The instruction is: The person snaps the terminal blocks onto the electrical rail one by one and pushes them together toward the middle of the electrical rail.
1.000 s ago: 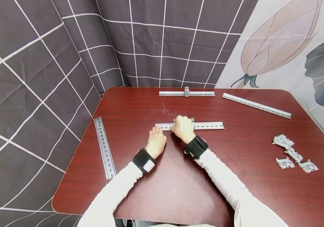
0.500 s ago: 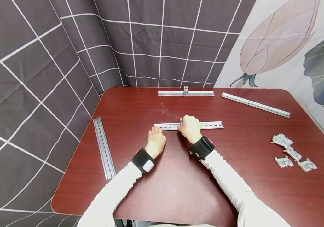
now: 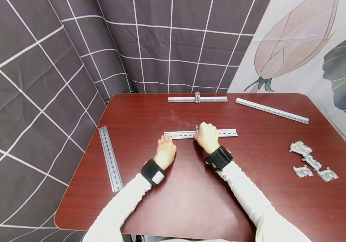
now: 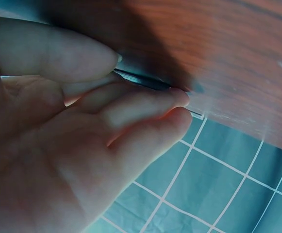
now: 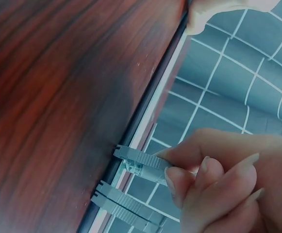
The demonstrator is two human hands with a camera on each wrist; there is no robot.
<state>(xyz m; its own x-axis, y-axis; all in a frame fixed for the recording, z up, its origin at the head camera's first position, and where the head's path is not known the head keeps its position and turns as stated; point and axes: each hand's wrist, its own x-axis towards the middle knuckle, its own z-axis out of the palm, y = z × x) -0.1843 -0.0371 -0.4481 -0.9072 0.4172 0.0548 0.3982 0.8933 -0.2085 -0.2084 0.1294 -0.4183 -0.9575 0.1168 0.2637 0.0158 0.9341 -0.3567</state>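
My right hand (image 3: 207,136) pinches a grey terminal block (image 5: 141,159) between thumb and finger on the middle DIN rail (image 3: 182,135). Beside it, with a small gap, more slim grey terminal blocks (image 5: 126,208) stand pressed together on the same rail; in the head view the hand hides most of these. My left hand (image 3: 165,151) rests its fairly straight fingers (image 4: 153,104) on the rail's left end, the thumb low by the near edge.
At the back a DIN rail (image 3: 212,99) carries a cluster of blocks (image 3: 197,97). Another rail (image 3: 271,111) slants at the right rear, and one (image 3: 110,158) lies on the left. Several loose terminal blocks (image 3: 302,171) lie at right on the brown table (image 3: 179,205).
My right hand has moved right along the middle rail, and the pinched terminal block has shifted right with it, closer to the other blocks. My left hand has stayed on the rail's left end.
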